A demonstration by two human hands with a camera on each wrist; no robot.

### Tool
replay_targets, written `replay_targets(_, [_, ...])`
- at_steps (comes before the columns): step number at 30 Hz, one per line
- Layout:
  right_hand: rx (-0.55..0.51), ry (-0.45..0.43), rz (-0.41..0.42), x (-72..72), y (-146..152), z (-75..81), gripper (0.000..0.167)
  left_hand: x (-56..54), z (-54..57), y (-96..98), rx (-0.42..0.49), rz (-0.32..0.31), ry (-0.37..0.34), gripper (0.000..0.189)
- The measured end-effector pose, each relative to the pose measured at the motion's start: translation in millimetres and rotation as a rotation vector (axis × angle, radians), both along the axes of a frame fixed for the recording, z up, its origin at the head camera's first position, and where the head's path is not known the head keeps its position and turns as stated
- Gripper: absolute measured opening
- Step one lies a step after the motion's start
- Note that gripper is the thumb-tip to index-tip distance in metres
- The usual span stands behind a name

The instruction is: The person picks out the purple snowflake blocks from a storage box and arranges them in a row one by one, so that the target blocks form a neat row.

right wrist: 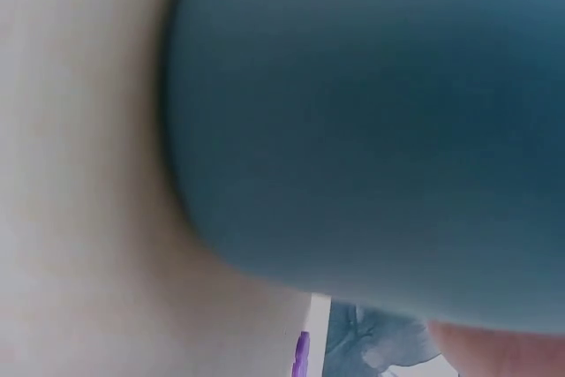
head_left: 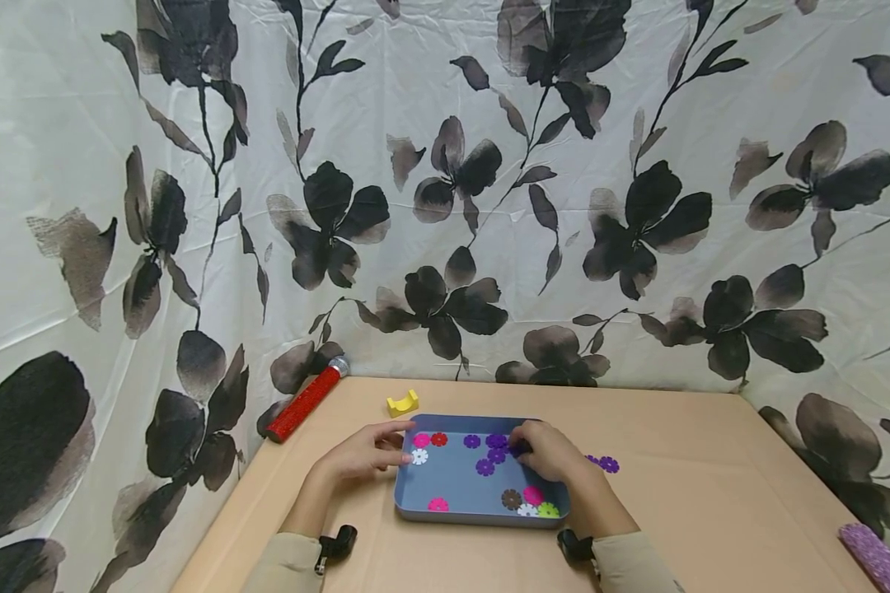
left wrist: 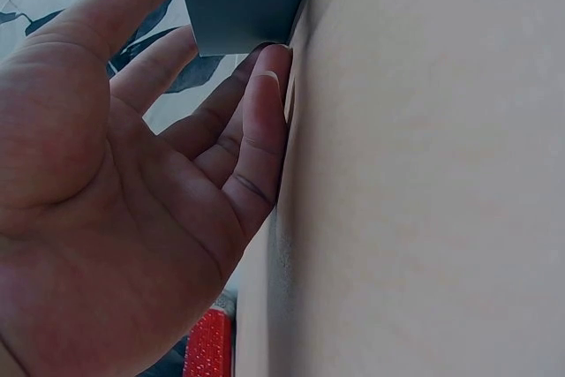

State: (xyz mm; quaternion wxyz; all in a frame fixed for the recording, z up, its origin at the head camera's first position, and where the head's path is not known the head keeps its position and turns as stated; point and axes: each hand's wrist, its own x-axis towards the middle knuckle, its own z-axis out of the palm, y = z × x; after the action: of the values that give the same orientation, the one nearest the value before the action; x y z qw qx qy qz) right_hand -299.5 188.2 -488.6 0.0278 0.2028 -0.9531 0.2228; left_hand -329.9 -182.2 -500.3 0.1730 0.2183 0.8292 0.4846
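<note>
A shallow, smooth blue-grey tray (head_left: 467,490) with rounded corners sits on a plain tan surface (head_left: 682,502). Small flower-shaped pieces with scalloped edges lie flat inside it: a pink one (head_left: 421,440), a red one (head_left: 439,440) and a white one (head_left: 419,456) near its far left corner, a group of purple pieces (head_left: 485,467) towards the far right, another pink one (head_left: 438,504) along the near side, and brown, pink, white and green ones gathered in the near right corner. More purple flowers (head_left: 609,464) lie on the surface just right of the tray, partly behind the right forearm.

The left hand (head_left: 362,451) rests at the tray's left end, its fingers spread apart and touching the wall. The right hand (head_left: 547,451) is over the far right side with its fingers bent down beside the purple group; whether they pinch a piece cannot be told.

Beyond the tray is a glossy yellow block (head_left: 403,403) with a curved hollow. A red glittery cylinder (head_left: 306,403) with a silvery end lies at the surface's left edge, before creased white fabric (head_left: 415,82) printed with dark flowers.
</note>
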Motion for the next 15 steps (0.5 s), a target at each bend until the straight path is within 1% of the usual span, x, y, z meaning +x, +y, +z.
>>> replay_targets(4, [-0.018,-0.024,0.018,0.2,0.8,0.5,0.016,-0.4,-0.8,-0.8,0.0,-0.003,0.003,0.067])
replay_targets(9, [-0.032,-0.055,0.026,-0.8,1.4,0.4,0.016,-0.7,-0.3,-0.6,-0.001,0.001,0.006,0.067])
replay_targets(12, [-0.034,-0.063,0.019,-1.1,1.7,0.3,0.017,-0.4,-0.2,-0.2,-0.002,0.002,0.007,0.067])
replay_targets(15, [-0.034,-0.053,0.018,-1.9,2.5,-0.1,0.02,0.0,-0.3,0.1,0.0,0.003,0.004,0.067])
